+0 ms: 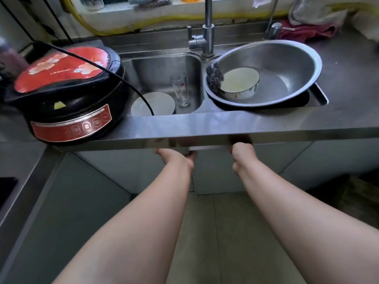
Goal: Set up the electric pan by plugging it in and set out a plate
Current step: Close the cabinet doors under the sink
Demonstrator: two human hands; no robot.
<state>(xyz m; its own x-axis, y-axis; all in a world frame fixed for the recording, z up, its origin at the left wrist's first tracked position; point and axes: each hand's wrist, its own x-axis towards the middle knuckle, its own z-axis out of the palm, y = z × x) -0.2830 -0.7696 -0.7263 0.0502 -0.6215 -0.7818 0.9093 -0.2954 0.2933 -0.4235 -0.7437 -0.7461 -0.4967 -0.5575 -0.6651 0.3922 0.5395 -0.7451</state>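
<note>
The electric pan (65,95), black with a red lid and red control panel, sits on the steel counter (225,124) at the left. Its black cord (123,80) runs over the lid and down into the left sink basin; the plug is out of sight. A white plate (158,103) lies in that basin. Below the counter's front lip, my left hand (176,158) curls on the top edge of a pale cabinet door (213,171). My right hand (244,154) grips the same edge further right. The lip hides the fingers of both hands.
A tall glass (181,89) stands beside the plate. A large steel basin (276,64) fills the right sink, holding a white bowl (240,85) and steel wool (214,75). The faucet (207,31) rises behind the sinks. Red cloth (307,31) lies at the back right.
</note>
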